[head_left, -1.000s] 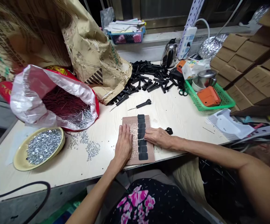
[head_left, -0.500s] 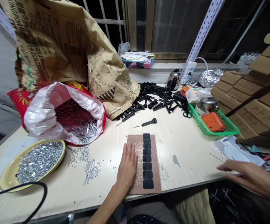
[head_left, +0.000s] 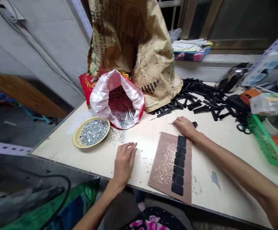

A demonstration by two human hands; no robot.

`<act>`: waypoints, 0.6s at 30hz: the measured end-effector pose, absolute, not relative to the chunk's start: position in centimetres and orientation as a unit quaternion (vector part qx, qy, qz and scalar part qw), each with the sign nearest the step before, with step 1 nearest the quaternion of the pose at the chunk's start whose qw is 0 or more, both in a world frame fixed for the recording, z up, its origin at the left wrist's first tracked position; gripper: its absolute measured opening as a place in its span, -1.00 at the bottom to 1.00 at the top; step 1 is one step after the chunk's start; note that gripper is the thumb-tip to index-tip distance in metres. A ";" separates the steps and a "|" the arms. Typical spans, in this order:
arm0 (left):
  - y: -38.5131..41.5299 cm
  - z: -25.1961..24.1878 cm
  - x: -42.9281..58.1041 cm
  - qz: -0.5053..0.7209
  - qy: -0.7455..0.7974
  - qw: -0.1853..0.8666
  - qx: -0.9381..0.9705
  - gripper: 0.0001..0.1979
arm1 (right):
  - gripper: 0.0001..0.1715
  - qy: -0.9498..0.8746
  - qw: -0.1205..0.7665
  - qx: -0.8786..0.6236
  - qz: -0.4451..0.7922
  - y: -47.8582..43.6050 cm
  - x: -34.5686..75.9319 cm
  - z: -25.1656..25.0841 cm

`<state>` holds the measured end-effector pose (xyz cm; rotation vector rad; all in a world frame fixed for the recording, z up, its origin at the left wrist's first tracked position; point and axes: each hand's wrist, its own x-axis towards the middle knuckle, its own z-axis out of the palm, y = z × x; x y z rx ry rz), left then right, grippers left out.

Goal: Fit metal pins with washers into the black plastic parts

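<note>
My right hand (head_left: 184, 126) is closed over a black plastic piece with a thin metal rod (head_left: 194, 124), beyond the far end of a brown board. The rod's tip pokes out left of the fingers and the black end shows on the right. My left hand (head_left: 124, 161) hovers low over the table beside the loose small metal washers (head_left: 121, 136), fingers bent together. Something small and shiny shows at its fingertips, too small to name. The brown board (head_left: 156, 174) bears a column of black rounded pads (head_left: 178, 171) and many pale specks.
A yellow dish (head_left: 75, 140) full of metal washers stands at left. Behind it a white-lined sack (head_left: 100, 102) holds thin metal rods, beside a large brown paper sack (head_left: 158, 64). A pile of black plastic pieces (head_left: 201, 92), scissors (head_left: 243, 128) and a green basket (head_left: 263, 140) lie right.
The view has swung left. My left hand has left the board and moved to the loose washers. My right hand has come from the right edge onto the black piece.
</note>
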<state>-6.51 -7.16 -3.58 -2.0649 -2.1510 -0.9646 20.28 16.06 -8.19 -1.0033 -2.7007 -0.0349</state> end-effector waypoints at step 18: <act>-5.8 -4.9 -10.6 -0.101 -0.656 0.027 -0.747 -0.76 | -0.68 -0.909 0.227 -0.348 0.020 7.9 20.7 -3.2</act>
